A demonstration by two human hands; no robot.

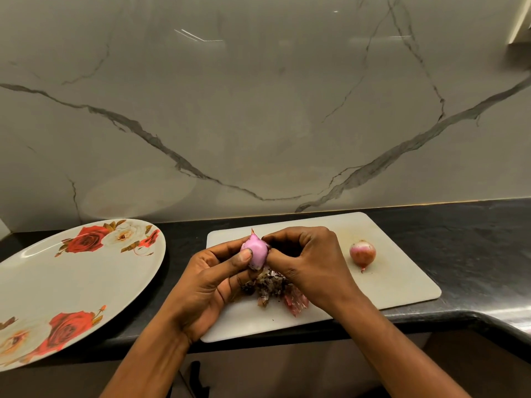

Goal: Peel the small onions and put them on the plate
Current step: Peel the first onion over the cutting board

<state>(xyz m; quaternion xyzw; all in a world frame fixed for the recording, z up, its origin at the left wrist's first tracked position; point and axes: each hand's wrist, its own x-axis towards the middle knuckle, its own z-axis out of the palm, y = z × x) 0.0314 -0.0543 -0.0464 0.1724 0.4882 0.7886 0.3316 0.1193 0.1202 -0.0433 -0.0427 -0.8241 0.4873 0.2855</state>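
Two onions are showing: a pink onion [256,252] mid-scene, a second onion [362,253] to its right. One plate [71,282], one cutting board [388,268] and one peel heap [273,285] are lying nearby.

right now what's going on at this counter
A person is peeling a pink onion over the white cutting board. The left hand grips it while the right hand pinches at its side, fingers curled. A heap of peels lies on the board under the hands. A second onion, skin seemingly still on, sits on the board to the right. No onion shows on the rose-patterned plate at the left yet.
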